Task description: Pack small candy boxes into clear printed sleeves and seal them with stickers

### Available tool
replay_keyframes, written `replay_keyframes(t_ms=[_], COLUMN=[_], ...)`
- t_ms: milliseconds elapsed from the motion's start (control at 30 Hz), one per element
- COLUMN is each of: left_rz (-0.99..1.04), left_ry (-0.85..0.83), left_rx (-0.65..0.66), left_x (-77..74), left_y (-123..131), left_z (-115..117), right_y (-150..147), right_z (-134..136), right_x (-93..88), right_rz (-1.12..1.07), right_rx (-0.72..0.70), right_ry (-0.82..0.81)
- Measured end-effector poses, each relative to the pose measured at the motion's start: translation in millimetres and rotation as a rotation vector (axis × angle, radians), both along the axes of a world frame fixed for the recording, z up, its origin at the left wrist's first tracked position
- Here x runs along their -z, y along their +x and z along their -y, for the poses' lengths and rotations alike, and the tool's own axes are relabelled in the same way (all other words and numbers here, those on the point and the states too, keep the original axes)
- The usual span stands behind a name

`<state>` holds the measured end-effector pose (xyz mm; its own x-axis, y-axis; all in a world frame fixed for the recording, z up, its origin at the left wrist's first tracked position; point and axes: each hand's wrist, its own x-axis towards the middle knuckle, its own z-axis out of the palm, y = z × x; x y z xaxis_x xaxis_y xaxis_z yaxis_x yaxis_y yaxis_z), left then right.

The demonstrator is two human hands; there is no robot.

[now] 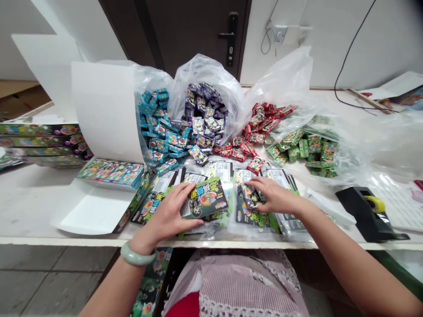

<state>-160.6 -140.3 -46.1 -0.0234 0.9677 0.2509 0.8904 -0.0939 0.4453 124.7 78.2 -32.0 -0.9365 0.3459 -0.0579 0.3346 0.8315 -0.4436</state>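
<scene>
My left hand (175, 204) is closed on a flat black-and-green printed packet (209, 198), its thumb along the near edge and its fingers over the far side. In my right hand (269, 196), a small purple printed box (249, 195) is pinched between thumb and fingers, just over a clear bag with printed cards (251, 218). More bagged cards (160, 185) lie in overlapping piles beneath and around both hands, close to the table's front edge.
Plastic bags at the back spill blue boxes (176, 140), purple boxes (198, 125), red boxes (261, 119) and green boxes (313, 145). An open white carton (99, 211) holding small boxes stands left, beside stacked cartons (42, 143). A black tape dispenser (360, 215) sits right.
</scene>
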Motion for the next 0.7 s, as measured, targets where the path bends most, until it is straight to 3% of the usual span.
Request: replay_keyframes(t_ms=[100, 200, 300, 500, 700], left_rz=[-0.024, -0.027, -0.005, 0.035, 0.051], left_ry=[0.013, 0.017, 0.019, 0.001, -0.02], left_rx=[-0.005, 0.006, 0.031, 0.076, 0.048], left_x=[-1.6, -4.5, -7.2, -5.5, -1.6], left_y=[4.8, 7.6, 9.0, 10.5, 8.7], left_z=[-1.0, -1.0, -2.2, -4.4, 0.9], right_y=[-1.3, -5.2, -15.7, -35.7, -41.6], right_z=[6.1, 18.1, 26.0, 25.5, 29.7], right_x=[-23.2, -48.4, -63.2, -62.4, -53.2], right_rz=[-0.178, -0.213, -0.177, -0.143, -0.141], right_rx=[0.062, -0.066, -0.172, -0.188, -0.188], right_ry=[-0.07, -0.135, -0.077, 0.111, 0.15])
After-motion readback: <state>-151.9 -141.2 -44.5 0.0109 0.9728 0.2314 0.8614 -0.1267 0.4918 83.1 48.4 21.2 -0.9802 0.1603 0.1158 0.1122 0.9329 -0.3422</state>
